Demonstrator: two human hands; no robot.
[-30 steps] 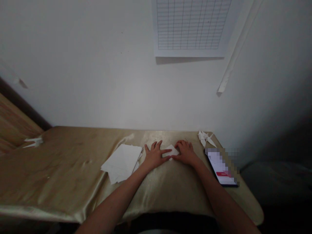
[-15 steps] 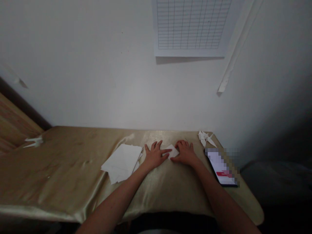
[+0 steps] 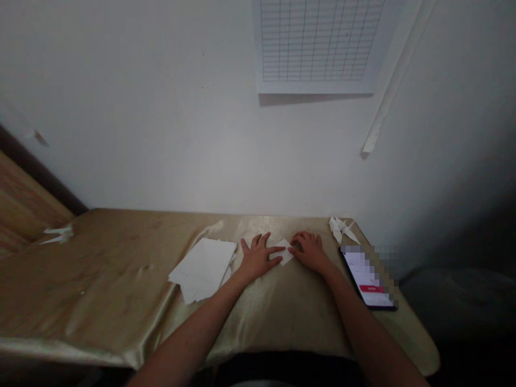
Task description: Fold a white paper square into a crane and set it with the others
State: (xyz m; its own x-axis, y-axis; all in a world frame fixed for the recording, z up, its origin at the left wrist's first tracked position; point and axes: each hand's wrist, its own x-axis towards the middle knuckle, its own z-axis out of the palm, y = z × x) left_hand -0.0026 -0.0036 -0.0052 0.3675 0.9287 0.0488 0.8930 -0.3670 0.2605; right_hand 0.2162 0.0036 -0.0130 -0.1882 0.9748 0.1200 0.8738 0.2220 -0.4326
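A small folded piece of white paper (image 3: 285,253) lies on the gold-covered table (image 3: 121,290) between my hands. My left hand (image 3: 258,258) rests flat with its fingers spread, the index finger laid across the paper's near side. Pressing on the paper's right edge is my right hand (image 3: 308,250), palm down with its fingers curled over it. Both forearms reach in from the bottom of the view.
A stack of white sheets (image 3: 203,269) lies left of my left hand. Folded white paper figures (image 3: 341,228) sit at the table's far right corner and another (image 3: 58,233) at the far left. A lit phone (image 3: 367,277) lies near the right edge. A gridded chart (image 3: 318,43) hangs on the wall.
My right hand has slid further over the folded paper, covering more of it. My left hand keeps its place on the paper.
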